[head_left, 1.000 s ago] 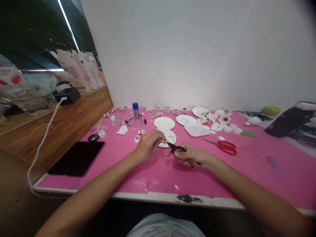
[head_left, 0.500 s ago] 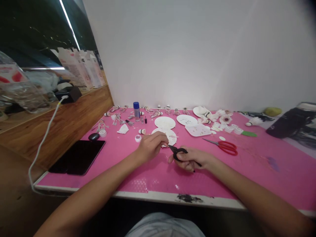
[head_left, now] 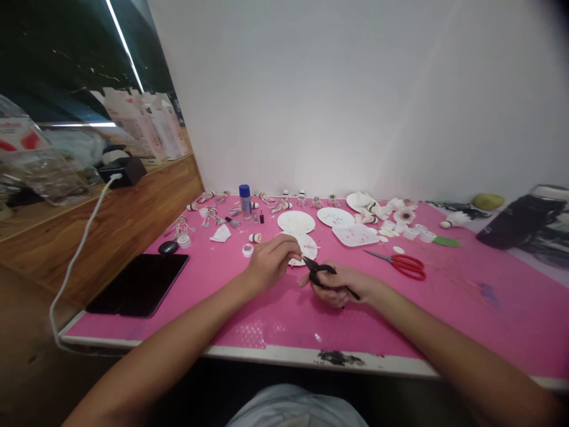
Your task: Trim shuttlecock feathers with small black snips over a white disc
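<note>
My right hand (head_left: 335, 284) is closed around black-handled pliers (head_left: 316, 271), whose narrow dark jaws point up and left. The jaws come close to the fingertips of my left hand (head_left: 272, 261). Those left fingers are pinched together; whatever sits between them is too small to make out. Just behind my hands lies a round white plate (head_left: 307, 244) with small bits on it, partly covered by my left fingers. Another white plate (head_left: 296, 222) lies beyond it. To the left stand a small shuttlecock (head_left: 255, 238) and a little round jar (head_left: 248, 250).
Red-handled scissors (head_left: 408, 267) lie to the right. A black tablet (head_left: 137, 284) and a mouse (head_left: 168, 247) are at the left. Several shuttlecocks line the wall near a blue-capped bottle (head_left: 245, 201). A white tray (head_left: 355, 235) holds small pieces. A black bag (head_left: 515, 219) stands far right.
The pliers' jaws appear slightly more apart and tilted a little more upward near the left fingertips. Both hands stay in almost the same place; the whole view shifts slightly.
</note>
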